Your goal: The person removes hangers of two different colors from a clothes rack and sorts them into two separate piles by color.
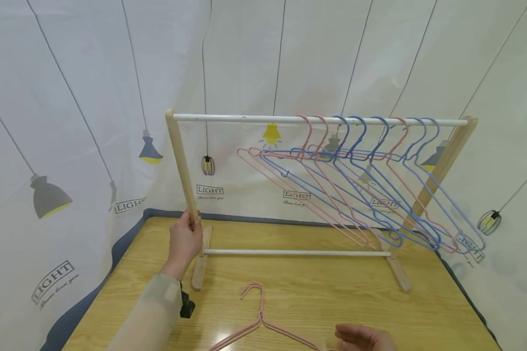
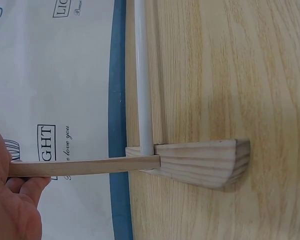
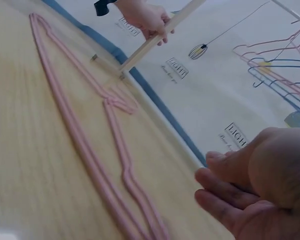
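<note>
My left hand point(image 1: 185, 242) grips the left wooden post point(image 1: 182, 165) of a small clothes rack, thumb and fingers wrapped round it. In the left wrist view the same post runs from the hand point(image 2: 15, 200) down to its wooden foot point(image 2: 200, 162). My right hand point(image 1: 363, 337) hovers low at the front, fingers loosely bent and holding nothing. Beside it on the table lie pink hangers point(image 1: 261, 319), stacked together with hooks pointing toward the rack. The right wrist view shows the right hand point(image 3: 255, 185) apart from these hangers point(image 3: 85, 145).
Several blue and pink hangers hang from the white top rail point(image 1: 246, 118), bunched toward the right post point(image 1: 443, 165). A white lower bar point(image 1: 290, 252) joins the feet on the wooden table point(image 1: 127, 287). Behind is a sheet point(image 1: 92, 122) printed with lamps.
</note>
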`<state>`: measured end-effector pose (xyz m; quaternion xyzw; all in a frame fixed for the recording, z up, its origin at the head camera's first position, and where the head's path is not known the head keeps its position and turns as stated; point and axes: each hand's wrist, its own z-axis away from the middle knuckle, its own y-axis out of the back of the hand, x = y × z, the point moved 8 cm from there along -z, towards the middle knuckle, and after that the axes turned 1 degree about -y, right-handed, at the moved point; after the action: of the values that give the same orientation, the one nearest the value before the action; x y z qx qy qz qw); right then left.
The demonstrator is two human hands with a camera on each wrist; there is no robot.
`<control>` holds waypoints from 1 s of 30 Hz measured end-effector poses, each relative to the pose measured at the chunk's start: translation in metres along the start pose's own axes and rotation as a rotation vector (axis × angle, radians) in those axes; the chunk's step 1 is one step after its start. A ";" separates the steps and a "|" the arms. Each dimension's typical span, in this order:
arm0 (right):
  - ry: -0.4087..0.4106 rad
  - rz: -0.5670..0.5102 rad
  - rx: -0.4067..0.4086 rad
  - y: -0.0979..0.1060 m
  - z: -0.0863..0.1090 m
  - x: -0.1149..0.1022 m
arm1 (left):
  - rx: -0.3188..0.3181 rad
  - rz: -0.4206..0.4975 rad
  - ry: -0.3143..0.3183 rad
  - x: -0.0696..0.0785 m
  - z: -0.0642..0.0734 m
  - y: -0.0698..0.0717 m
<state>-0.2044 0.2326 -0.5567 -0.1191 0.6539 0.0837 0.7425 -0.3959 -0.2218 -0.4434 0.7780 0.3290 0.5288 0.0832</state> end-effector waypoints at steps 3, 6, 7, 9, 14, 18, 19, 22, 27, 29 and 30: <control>0.135 0.051 0.274 0.004 0.003 -0.025 | 0.001 -0.003 0.004 -0.001 0.000 0.001; 0.234 -0.021 0.496 0.010 0.008 -0.051 | -0.003 -0.004 0.006 -0.002 0.000 0.001; 0.266 -0.043 0.545 0.013 0.009 -0.060 | -0.003 -0.004 0.006 -0.002 0.000 0.001; 0.286 -0.095 0.611 0.018 0.009 -0.075 | -0.003 0.000 0.005 -0.002 0.000 0.001; 0.358 -0.075 0.715 0.029 0.006 -0.114 | -0.006 0.004 0.005 -0.001 -0.001 0.001; 0.478 -0.080 0.697 0.033 -0.001 -0.138 | -0.005 -0.003 0.008 0.000 -0.001 0.001; 0.499 -0.087 0.685 0.033 -0.003 -0.143 | -0.004 -0.002 0.009 0.000 -0.001 0.000; 0.531 -0.105 0.663 0.032 -0.009 -0.152 | -0.003 0.000 0.000 0.001 -0.001 0.000; 0.540 -0.081 0.656 0.027 -0.020 -0.165 | 0.002 0.004 -0.016 0.001 0.000 0.000; 0.539 -0.063 0.640 0.023 -0.025 -0.170 | 0.004 0.003 -0.013 0.000 0.000 0.000; 0.545 -0.054 0.627 0.021 -0.028 -0.173 | 0.005 0.005 -0.009 0.000 0.000 0.001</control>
<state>-0.2597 0.2504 -0.3901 0.0776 0.8170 -0.1735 0.5444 -0.3956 -0.2222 -0.4431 0.7813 0.3279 0.5248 0.0812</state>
